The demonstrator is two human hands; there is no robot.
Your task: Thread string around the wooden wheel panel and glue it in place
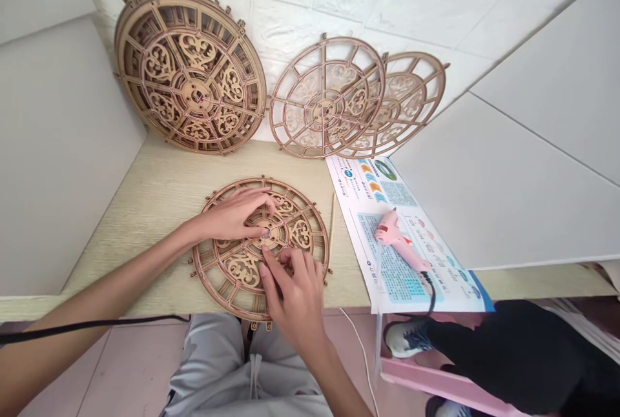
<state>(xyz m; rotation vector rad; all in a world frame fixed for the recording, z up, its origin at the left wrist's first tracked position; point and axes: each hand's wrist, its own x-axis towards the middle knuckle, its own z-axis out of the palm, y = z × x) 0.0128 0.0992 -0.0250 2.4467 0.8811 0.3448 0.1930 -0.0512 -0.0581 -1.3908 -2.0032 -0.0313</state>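
Observation:
In front of me a round fretwork wooden wheel (243,270) lies flat, its lower rim reaching past the table's near edge. My left hand (239,213) rests on its upper left part, fingers spread, with the thumb at the central hub (274,233). From the lower right, my right hand (293,281) touches the wheel, its index fingertip stretched to just below the hub and the other fingers curled. Whether a small piece sits under the fingertips at the hub, I cannot make out.
A stack of similar wheels (194,91) leans on the wall at back left. Two thinner wheels (323,110) lean beside it. On a printed sheet (361,210) at right lies a pink glue gun (402,243). A thin wooden stick (332,223) lies nearby. Another person's dark-clothed leg (504,352) shows at lower right.

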